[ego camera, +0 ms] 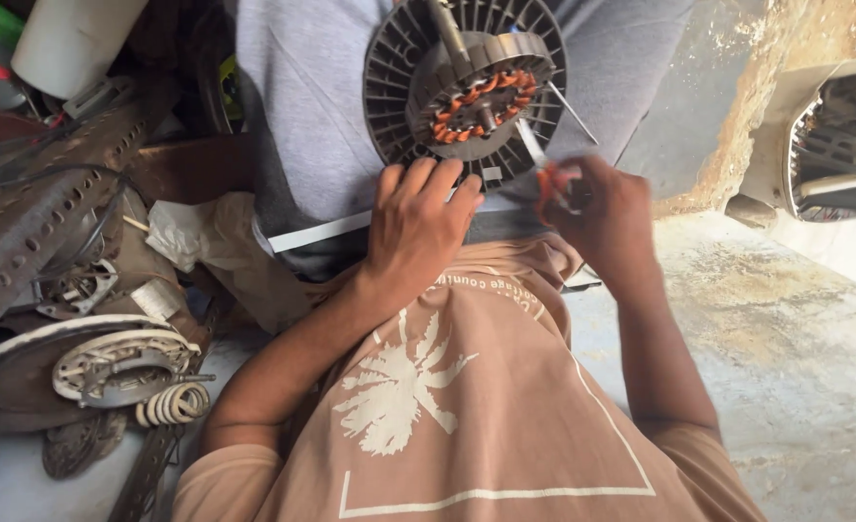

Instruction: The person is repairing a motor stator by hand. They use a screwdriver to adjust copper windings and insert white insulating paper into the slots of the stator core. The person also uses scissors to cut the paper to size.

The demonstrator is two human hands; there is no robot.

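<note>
The person holds a round grey fan motor (467,92) up against their lap, with its ribbed case facing out. Orange copper wire coils sit in a ring in its middle. The left hand (418,227) rests on the bottom edge of the motor, fingers curled over the rim and pressed on it. The right hand (597,217) is just beside the motor, closed around a small tool with an orange handle (547,179). Its thin metal tip points up at the motor. To the left lies a heap of old metal parts (80,358), with a white coil spring (172,404) near the front.
</note>
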